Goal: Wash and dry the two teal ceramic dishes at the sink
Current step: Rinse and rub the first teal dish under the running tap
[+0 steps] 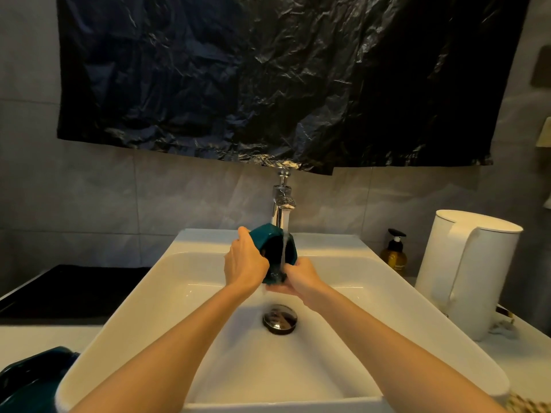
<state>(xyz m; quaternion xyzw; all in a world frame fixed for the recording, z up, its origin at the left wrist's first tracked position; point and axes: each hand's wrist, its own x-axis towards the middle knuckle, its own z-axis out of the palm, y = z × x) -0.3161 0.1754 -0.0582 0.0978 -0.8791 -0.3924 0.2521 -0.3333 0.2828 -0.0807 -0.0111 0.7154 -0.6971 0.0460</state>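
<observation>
A teal ceramic dish (268,238) is tipped on its side under the running tap (282,201), its dark opening facing right, with water streaming into it. My left hand (244,262) grips its outer wall from the left. My right hand (301,277) holds its lower rim from below and the right, fingers partly hidden behind the dish. Both are above the white sink (185,293). The second teal dish (28,380) lies on the counter at the bottom left, partly cut off by the frame.
A round metal drain plug (279,318) sits in the basin. A white jug (465,272) and an amber soap pump bottle (394,253) stand on the right counter. A black surface (68,290) lies to the left. Black plastic sheeting (268,79) covers the wall above.
</observation>
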